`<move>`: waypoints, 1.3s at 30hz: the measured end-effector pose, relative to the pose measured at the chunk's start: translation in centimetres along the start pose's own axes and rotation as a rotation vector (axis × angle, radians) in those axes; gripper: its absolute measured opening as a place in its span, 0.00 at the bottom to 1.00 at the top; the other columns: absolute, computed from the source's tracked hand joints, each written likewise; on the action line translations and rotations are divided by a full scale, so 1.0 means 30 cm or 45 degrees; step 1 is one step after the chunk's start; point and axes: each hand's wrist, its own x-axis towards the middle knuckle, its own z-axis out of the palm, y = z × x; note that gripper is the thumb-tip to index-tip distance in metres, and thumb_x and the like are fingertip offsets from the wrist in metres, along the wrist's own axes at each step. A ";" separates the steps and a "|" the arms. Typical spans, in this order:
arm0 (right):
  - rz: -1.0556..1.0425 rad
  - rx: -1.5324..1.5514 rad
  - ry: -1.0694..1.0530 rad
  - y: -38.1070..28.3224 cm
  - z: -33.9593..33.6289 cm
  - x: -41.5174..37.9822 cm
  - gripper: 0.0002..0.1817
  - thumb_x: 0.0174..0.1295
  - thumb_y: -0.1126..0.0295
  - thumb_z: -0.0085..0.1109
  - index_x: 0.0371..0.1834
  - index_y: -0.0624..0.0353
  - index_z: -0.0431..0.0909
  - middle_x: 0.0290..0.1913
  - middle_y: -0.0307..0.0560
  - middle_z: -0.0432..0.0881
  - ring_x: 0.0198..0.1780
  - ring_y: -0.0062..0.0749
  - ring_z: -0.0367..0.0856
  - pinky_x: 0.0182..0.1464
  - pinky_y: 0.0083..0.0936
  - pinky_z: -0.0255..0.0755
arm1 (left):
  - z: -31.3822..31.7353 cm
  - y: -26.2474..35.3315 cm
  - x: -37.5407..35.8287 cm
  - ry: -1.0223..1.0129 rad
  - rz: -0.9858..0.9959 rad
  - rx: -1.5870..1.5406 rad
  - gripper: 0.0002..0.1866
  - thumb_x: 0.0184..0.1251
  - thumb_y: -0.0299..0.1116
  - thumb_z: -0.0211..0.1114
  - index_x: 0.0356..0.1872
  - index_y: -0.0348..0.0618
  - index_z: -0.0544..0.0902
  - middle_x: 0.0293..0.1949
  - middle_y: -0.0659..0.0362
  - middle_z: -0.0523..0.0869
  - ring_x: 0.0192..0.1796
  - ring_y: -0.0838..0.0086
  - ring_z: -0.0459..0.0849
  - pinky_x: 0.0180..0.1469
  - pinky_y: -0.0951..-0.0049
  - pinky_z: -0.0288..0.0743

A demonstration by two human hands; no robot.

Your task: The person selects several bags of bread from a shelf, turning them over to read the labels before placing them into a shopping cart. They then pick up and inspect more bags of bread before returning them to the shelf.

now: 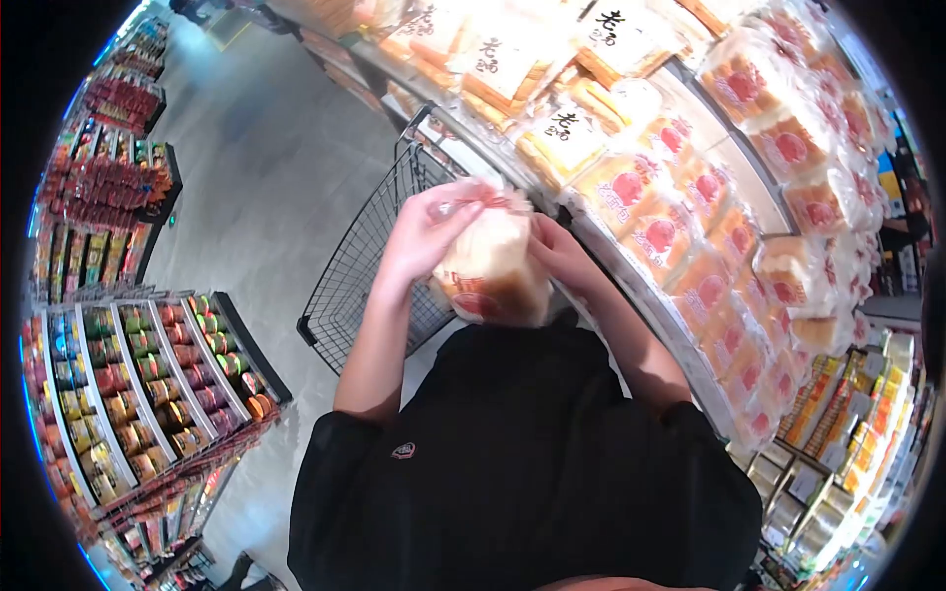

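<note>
Black short-sleeved shirt point(522, 463) nearest. Clear plastic bag point(490, 202) holding pale, brown-crusted loaf point(493, 266), raised between forward-reaching forearms; left hand point(434, 231) pinching bag's bunched top, right hand point(560, 251) gripping right side. Beyond, black wire cart point(360, 258); right, display shelf point(754, 167) bearing bagged loaves point(658, 234).

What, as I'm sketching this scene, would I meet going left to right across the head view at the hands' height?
Stocked shelves, grey floor, wire cart, left hand, wrapped bread, right hand, packaged bread on display.
</note>
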 end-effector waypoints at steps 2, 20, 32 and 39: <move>0.071 -0.163 0.130 0.011 0.035 0.036 0.34 0.68 0.54 0.59 0.70 0.61 0.60 0.63 0.50 0.73 0.64 0.31 0.71 0.65 0.32 0.66 | -0.096 -0.060 -0.044 0.040 -0.058 -0.038 0.10 0.69 0.27 0.62 0.47 0.32 0.83 0.45 0.58 0.87 0.49 0.77 0.82 0.57 0.75 0.73; 0.495 -0.119 0.422 0.097 -0.054 -0.280 0.28 0.71 0.57 0.55 0.69 0.57 0.64 0.55 0.44 0.81 0.54 0.26 0.78 0.54 0.23 0.68 | -0.688 -1.035 0.134 1.103 -0.127 0.807 0.17 0.65 0.42 0.68 0.45 0.40 0.85 0.44 0.48 0.87 0.48 0.58 0.85 0.52 0.64 0.76; 0.558 0.036 0.484 0.116 -0.045 -0.336 0.27 0.73 0.53 0.51 0.68 0.54 0.65 0.57 0.40 0.79 0.57 0.22 0.76 0.58 0.22 0.67 | -0.552 -1.087 0.130 1.254 0.144 1.004 0.11 0.60 0.31 0.66 0.43 0.43 0.85 0.50 0.48 0.82 0.54 0.54 0.80 0.57 0.60 0.73; 0.585 0.075 0.443 0.129 -0.036 -0.340 0.28 0.72 0.52 0.52 0.69 0.55 0.65 0.57 0.41 0.79 0.56 0.22 0.77 0.57 0.22 0.68 | -0.571 -1.333 0.049 0.536 -0.408 1.177 0.32 0.52 0.33 0.70 0.63 0.44 0.75 0.67 0.45 0.69 0.70 0.51 0.66 0.71 0.60 0.61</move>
